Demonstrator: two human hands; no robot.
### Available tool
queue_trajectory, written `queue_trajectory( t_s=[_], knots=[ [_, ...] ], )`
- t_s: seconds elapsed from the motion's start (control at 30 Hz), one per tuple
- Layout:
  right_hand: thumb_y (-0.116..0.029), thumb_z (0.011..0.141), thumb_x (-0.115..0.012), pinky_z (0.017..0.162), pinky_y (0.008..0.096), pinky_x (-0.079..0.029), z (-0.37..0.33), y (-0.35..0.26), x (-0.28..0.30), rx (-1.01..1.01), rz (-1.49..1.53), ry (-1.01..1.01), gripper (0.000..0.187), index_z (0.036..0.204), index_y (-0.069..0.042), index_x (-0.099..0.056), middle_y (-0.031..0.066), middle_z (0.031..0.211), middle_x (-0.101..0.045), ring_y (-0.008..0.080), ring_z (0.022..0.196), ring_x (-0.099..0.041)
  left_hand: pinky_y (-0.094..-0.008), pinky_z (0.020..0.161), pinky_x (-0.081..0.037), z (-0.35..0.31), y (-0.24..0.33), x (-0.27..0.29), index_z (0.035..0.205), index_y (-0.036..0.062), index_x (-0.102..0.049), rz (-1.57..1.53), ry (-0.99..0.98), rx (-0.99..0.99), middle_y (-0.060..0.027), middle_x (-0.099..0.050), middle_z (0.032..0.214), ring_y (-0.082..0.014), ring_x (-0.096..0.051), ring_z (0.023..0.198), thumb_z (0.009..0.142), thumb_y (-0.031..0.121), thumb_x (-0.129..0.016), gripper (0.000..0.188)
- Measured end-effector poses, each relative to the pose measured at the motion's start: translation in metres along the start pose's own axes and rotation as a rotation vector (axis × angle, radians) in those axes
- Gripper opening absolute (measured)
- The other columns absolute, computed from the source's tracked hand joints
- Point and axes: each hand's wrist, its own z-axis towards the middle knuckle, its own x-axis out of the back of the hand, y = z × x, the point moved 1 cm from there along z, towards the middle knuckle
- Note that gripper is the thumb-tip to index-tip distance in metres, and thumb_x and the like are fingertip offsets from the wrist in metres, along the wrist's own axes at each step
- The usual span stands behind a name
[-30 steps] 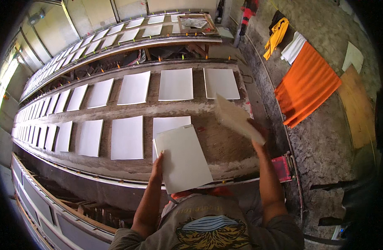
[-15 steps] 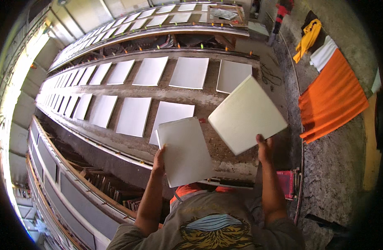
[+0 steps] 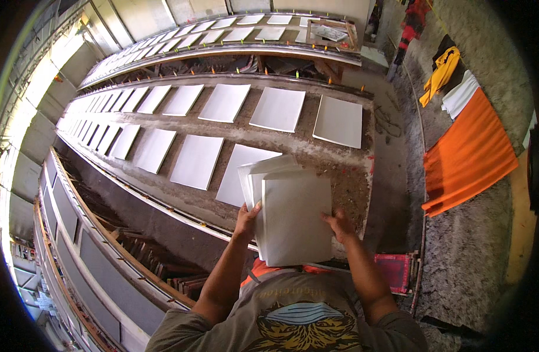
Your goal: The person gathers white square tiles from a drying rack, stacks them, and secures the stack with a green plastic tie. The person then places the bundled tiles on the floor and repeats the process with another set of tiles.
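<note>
A stack of white rectangular sheets (image 3: 297, 220) stands tilted in front of my chest, its back sheets fanned out to the left. My left hand (image 3: 247, 222) grips the stack's left edge, thumb at the front. At the right edge is my right hand (image 3: 339, 225), fingers closed against the side of the front sheets; the fingertips behind are hidden. Just beyond the stack, a single white sheet (image 3: 240, 170) lies on the long table (image 3: 316, 158), partly covered by what I hold. Another sheet (image 3: 338, 121) rests near the table's right end.
Two rows of white sheets run away leftward along this table. A second long table (image 3: 222, 50) behind carries more sheets and a wooden frame (image 3: 334, 33). Orange cloth (image 3: 472, 152) hangs on the right wall. A red screen frame (image 3: 392, 273) sits low at right.
My right hand has moved left and down, bringing its cream-white sheets onto the front of the left hand's stack. The sheet at the table's right end is now fully uncovered.
</note>
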Motion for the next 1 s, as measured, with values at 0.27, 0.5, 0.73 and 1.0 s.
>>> queue_trajectory(
  t_s=[0.27, 0.5, 0.73, 1.0],
  knots=[
    [-0.042, 0.083, -0.079, 0.112, 0.0482, -0.033, 0.015, 0.036, 0.005, -0.062, 0.154, 0.14, 0.091, 0.148, 0.002, -0.034, 0.0204, 0.148, -0.041, 0.0323, 0.137, -0.038, -0.0417, 0.097, -0.05, 0.019, -0.006, -0.008, 0.144, 0.0004, -0.045, -0.025, 0.06, -0.034, -0.0161, -0.06, 0.132, -0.0258, -0.059, 0.118, 0.098, 0.058, -0.056, 0.074],
    [-0.041, 0.081, -0.078, 0.105, 0.0465, -0.041, 0.025, 0.053, 0.025, -0.077, 0.19, 0.312, 0.082, 0.144, 0.001, -0.045, 0.0187, 0.133, -0.057, 0.0332, 0.121, -0.054, -0.0367, 0.094, -0.05, 0.014, 0.009, -0.015, 0.14, 0.0051, -0.049, 0.159, -0.169, 0.092, -0.0109, -0.062, 0.127, -0.0186, -0.06, 0.111, 0.096, 0.037, -0.069, 0.057],
    [-0.038, 0.082, -0.075, 0.095, 0.0496, -0.048, -0.013, -0.015, 0.03, -0.007, 0.273, 0.133, 0.07, 0.136, 0.001, -0.051, 0.0196, 0.124, -0.06, 0.033, 0.112, -0.059, -0.0412, 0.096, -0.05, 0.015, 0.012, -0.014, 0.144, 0.0005, -0.041, -0.041, -0.058, 0.081, -0.0145, -0.06, 0.126, -0.0252, -0.06, 0.112, 0.091, 0.04, -0.074, 0.073],
    [-0.052, 0.094, -0.062, 0.117, 0.0444, -0.027, -0.01, -0.01, -0.027, 0.05, 0.308, 0.228, 0.077, 0.148, 0.0, -0.044, 0.0177, 0.144, -0.053, 0.0318, 0.133, -0.048, -0.0429, 0.097, -0.05, 0.006, 0.0, -0.013, 0.147, -0.0026, -0.035, 0.11, -0.241, 0.104, -0.0198, -0.057, 0.129, -0.0268, -0.058, 0.115, 0.088, 0.044, -0.074, 0.084]
  ],
)
